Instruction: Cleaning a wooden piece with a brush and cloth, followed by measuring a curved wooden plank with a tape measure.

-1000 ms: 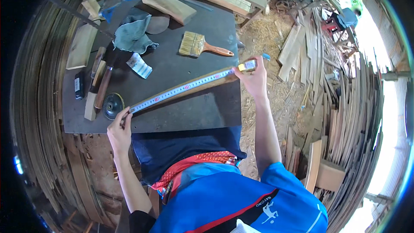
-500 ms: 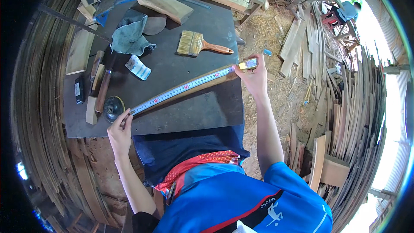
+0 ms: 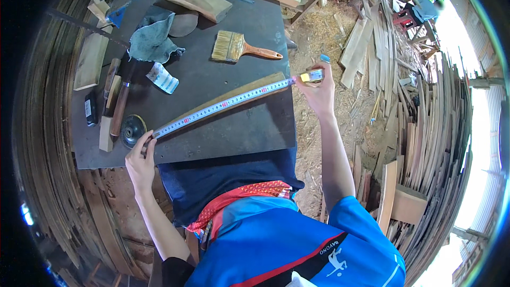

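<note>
A white tape measure blade (image 3: 223,105) stretches slantwise over the dark tabletop, along a narrow wooden strip (image 3: 239,91). My left hand (image 3: 141,165) pinches the blade's free end between thumb and fingers, close to the strip's near-left end. Past the table's right edge, my right hand (image 3: 319,90) is closed round the tape measure case (image 3: 312,76), which is partly covered by the fingers. Beside my left hand lies a round dark disc (image 3: 133,131) with a brassy rim. A paintbrush (image 3: 231,47) with a wooden handle rests beyond the strip.
Wooden-handled tools (image 3: 120,107) and a small black object (image 3: 91,109) lie at the table's left. Farther back are a grey-blue cloth (image 3: 151,40), a crumpled printed wrapper (image 3: 162,78) and wooden blocks (image 3: 199,3). Stacked planks (image 3: 419,143) line the right side; a person sits far off.
My right hand has shifted rightward with the case, and slightly more blade is drawn out past the strip's far end. My left hand keeps its pinch. The whole view has shifted a little.
</note>
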A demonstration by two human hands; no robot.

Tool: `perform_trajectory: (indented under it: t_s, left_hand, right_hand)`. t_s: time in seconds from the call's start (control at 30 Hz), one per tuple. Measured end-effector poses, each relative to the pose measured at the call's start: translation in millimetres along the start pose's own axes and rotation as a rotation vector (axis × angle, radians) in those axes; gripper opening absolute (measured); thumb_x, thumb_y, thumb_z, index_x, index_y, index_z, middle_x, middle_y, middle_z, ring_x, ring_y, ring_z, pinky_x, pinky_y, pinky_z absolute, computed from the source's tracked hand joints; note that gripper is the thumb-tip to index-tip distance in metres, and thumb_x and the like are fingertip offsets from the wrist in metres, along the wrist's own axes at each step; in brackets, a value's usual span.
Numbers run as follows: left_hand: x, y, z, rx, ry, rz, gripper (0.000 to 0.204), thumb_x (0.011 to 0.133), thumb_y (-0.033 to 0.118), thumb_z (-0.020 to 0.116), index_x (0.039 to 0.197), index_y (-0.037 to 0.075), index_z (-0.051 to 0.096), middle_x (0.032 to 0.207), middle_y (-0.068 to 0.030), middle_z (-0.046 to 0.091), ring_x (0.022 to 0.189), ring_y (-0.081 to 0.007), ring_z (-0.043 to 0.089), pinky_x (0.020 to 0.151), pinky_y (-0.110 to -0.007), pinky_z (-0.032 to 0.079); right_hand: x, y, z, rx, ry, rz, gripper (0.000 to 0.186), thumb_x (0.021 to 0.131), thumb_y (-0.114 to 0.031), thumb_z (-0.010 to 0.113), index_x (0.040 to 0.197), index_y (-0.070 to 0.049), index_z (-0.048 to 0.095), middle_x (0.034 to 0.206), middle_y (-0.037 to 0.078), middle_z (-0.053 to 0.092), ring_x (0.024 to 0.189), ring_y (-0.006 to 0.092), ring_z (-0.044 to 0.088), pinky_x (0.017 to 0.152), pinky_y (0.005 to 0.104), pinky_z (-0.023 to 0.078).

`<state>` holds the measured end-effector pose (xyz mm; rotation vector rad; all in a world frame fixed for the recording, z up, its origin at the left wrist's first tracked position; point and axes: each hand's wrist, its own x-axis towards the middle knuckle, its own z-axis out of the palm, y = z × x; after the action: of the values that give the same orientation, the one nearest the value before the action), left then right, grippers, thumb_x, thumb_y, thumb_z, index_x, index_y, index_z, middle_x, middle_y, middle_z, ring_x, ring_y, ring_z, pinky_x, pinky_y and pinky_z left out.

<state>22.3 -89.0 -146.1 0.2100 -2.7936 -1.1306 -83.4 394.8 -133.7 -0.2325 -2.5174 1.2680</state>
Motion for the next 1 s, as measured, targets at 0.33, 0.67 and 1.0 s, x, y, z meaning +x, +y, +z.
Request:
perform_trajectory:
  t_s: [0.33, 0.67, 1.0]
  left_hand:
    - [3, 8, -6, -0.042, -0.074, -0.181, 0.027, 0.095, 0.006, 0.078, 0.122, 0.006, 0.078, 0.092, -0.0131, 0.079, 0.065, -0.0077, 0.060, 0.063, -0.027, 0.051]
    - [5, 16, -8, -0.016, -0.036, -0.115, 0.027, 0.091, 0.016, 0.081, 0.118, 0.012, 0.080, 0.103, -0.0128, 0.080, 0.079, -0.0222, 0.077, 0.074, -0.033, 0.059]
    - [2, 19, -14, -0.035, 0.039, 0.020, 0.023, 0.091, 0.019, 0.082, 0.113, 0.013, 0.081, 0.106, -0.0097, 0.080, 0.085, -0.0199, 0.078, 0.082, -0.033, 0.060]
  right_hand:
    - [0, -16, 13, -0.023, -0.097, -0.019, 0.053, 0.078, -0.017, 0.095, 0.114, -0.002, 0.059, 0.092, 0.009, 0.070, 0.087, 0.0173, 0.068, 0.080, 0.0333, 0.055]
    - [-4, -11, 17, 0.003, -0.084, 0.001, 0.062, 0.078, -0.021, 0.096, 0.122, -0.001, 0.057, 0.106, 0.007, 0.062, 0.098, 0.0151, 0.062, 0.081, 0.0340, 0.055]
    - [-1, 57, -11, -0.045, 0.051, -0.019, 0.054, 0.078, -0.016, 0.093, 0.119, -0.005, 0.060, 0.104, 0.005, 0.060, 0.099, 0.0204, 0.058, 0.091, 0.0373, 0.049]
